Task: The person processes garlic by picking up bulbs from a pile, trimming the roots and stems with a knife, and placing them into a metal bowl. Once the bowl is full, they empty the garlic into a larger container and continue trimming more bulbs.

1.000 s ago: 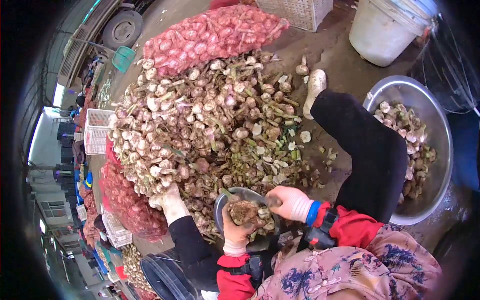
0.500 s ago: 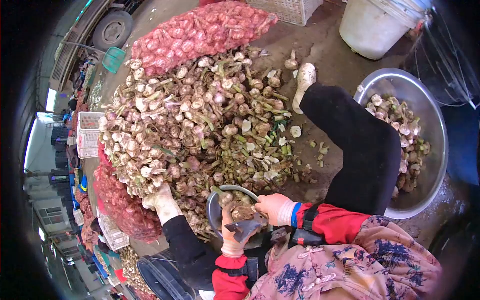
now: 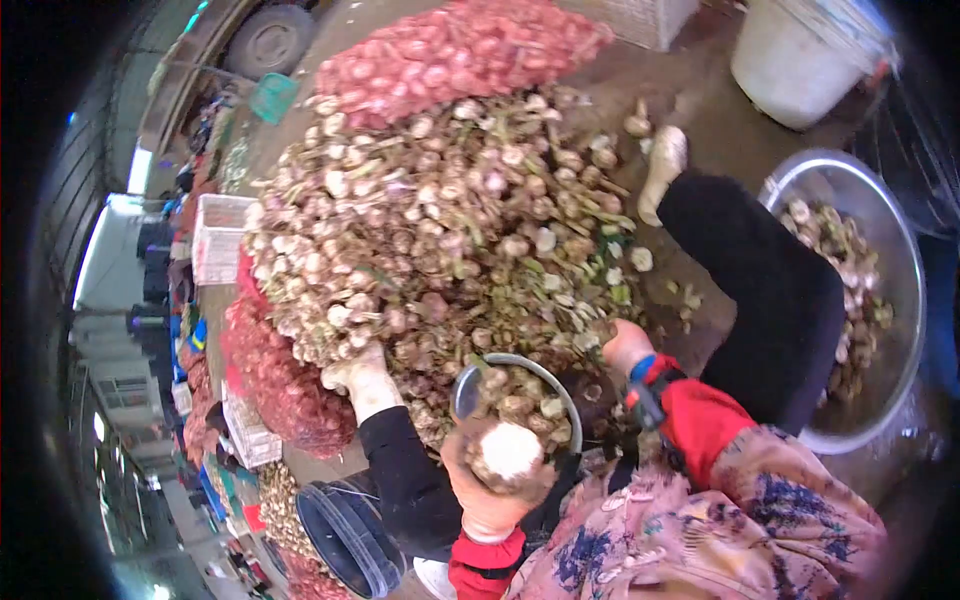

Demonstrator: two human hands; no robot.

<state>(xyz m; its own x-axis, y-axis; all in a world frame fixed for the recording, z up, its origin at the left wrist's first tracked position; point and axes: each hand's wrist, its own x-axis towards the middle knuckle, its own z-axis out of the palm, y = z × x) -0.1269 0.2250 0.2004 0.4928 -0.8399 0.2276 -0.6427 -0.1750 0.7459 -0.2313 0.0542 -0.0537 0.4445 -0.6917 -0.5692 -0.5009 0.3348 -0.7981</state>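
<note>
My left hand [image 3: 490,505] is closed around a garlic bulb [image 3: 510,452], whose pale cut face points up and looks overexposed. Beneath it, a metal bowl [image 3: 575,415] with several garlic bulbs [image 3: 515,405] sits between the legs. My right hand [image 3: 628,347] reaches out at the near right edge of the garlic heap [image 3: 430,230], its fingers curled and blurred. A small dark bit shows at those fingertips; I cannot make out what it is. No knife blade can be seen clearly.
At the right stands a wide metal basin [image 3: 905,370] of garlic, with a white bucket [image 3: 795,65] behind it. Red net sacks [image 3: 460,55] lie beyond the heap and at its left. A dark tub [image 3: 345,540] and white crates [image 3: 220,240] are further left.
My right hand has left the bulb and moved right towards the heap's edge. The knife blade seen over the bulb no longer shows there. My left hand now holds the bulb cut face up.
</note>
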